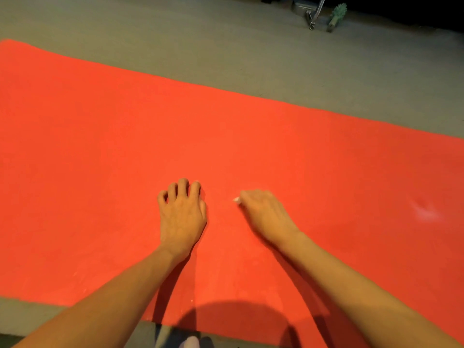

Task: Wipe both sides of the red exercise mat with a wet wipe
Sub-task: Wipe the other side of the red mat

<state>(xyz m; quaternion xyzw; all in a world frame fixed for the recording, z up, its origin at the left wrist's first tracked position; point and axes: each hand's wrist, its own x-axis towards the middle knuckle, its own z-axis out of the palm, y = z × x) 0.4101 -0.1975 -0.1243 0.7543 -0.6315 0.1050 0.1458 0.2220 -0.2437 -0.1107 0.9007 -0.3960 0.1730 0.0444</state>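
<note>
Two hands on mat [100, 146]: left hand [182, 217] curled, empty; right hand [266, 214] pinches wipe [236, 200]; brush [337, 15], metal leg [316, 11] beyond

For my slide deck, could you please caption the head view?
Right hand holds a wet wipe against the red exercise mat; left hand rests beside it, fingers curled.

Grey floor [276, 51] runs across the far side and shows again in a strip at my near left. At the far edge a shiny metal tube [316, 11] slants down to the floor. Just right of it lies a green bristly object [337, 15], too small to identify. Beyond both, deep shadow. Bottom edge, below me: grey fabric [164, 336], something pale and rounded [191, 343] beside it.
</note>
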